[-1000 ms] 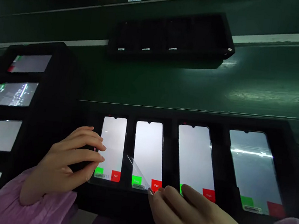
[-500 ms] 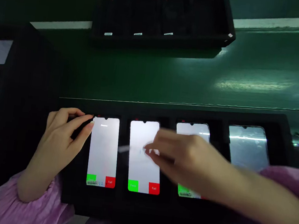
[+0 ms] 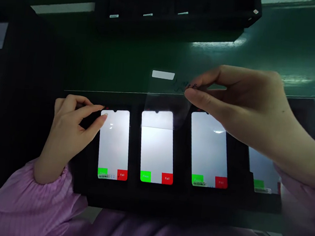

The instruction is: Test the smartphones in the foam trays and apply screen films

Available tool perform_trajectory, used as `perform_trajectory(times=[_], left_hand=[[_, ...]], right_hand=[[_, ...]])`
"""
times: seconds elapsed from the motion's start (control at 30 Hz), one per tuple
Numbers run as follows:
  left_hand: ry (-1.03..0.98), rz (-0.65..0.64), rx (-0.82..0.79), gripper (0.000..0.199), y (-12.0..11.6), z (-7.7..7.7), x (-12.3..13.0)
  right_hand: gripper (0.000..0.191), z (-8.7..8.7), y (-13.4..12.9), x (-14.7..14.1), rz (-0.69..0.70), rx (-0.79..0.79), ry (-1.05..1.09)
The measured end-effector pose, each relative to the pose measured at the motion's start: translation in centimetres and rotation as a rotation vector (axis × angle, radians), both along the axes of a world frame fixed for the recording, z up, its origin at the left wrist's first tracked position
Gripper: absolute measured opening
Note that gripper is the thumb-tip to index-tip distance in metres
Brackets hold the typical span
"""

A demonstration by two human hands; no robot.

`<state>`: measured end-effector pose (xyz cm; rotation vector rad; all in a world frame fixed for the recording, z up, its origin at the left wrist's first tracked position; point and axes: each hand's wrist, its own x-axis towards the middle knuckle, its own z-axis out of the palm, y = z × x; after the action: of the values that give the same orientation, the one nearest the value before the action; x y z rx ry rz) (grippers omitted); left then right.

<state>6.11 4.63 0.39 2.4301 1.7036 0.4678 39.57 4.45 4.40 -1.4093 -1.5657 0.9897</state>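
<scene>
Several lit phones lie in a row in a black tray. My left hand is pinched at the top left corner of the leftmost phone; whether it grips a film edge there is hard to see. My right hand holds a clear film by its right edge, raised over the top of the second phone. The film bears a white label and dark handwriting. Green and red boxes show at the bottom of the screens. The third phone is partly behind my right hand.
At the left stands a black rack with several lit screens. Another black tray with small labels lies on the green surface at the back. A fourth phone is partly covered by my right arm.
My right hand has moved up and away from the second phone, lifting the clear film off its screen. My left hand stays at the first phone's corner. The view has shifted slightly.
</scene>
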Motion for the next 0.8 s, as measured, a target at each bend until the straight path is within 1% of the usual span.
perform_trajectory(times=[0.1, 0.23, 0.4, 0.57, 0.63, 0.67, 0.77, 0.8], left_hand=[[-0.047, 0.016, -0.011, 0.021, 0.2, -0.1, 0.2], [-0.086, 0.000, -0.030, 0.019, 0.6, -0.2, 0.3], [-0.133, -0.006, -0.009, 0.018, 0.8, -0.6, 0.2], [-0.226, -0.018, 0.035, 0.006, 1.1, -0.9, 0.7], [-0.252, -0.036, 0.052, 0.004, 0.6, -0.5, 1.0], [-0.260, -0.035, 0.039, 0.005, 0.0, 0.0, 1.2], [-0.262, -0.035, -0.069, 0.007, -3.2, 2.5, 1.0], [-0.256, -0.067, -0.107, 0.008, -4.6, 3.5, 0.6]], right_hand=[[0.006, 0.0, -0.4, -0.2, 0.007, 0.018, -0.014], [0.006, 0.1, -1.0, -0.5, 0.023, 0.017, -0.038], [0.008, 0.3, -1.7, -1.0, 0.044, 0.037, -0.063], [0.009, 0.3, -2.3, -1.3, 0.069, 0.070, -0.068], [0.010, 0.3, -2.5, -1.3, 0.063, 0.075, -0.075], [0.010, 0.3, -2.5, -1.3, 0.057, 0.086, -0.083], [0.010, 0.3, -2.6, -0.9, 0.035, 0.117, -0.132], [0.010, 0.3, -2.7, -0.8, 0.032, 0.117, -0.143]])
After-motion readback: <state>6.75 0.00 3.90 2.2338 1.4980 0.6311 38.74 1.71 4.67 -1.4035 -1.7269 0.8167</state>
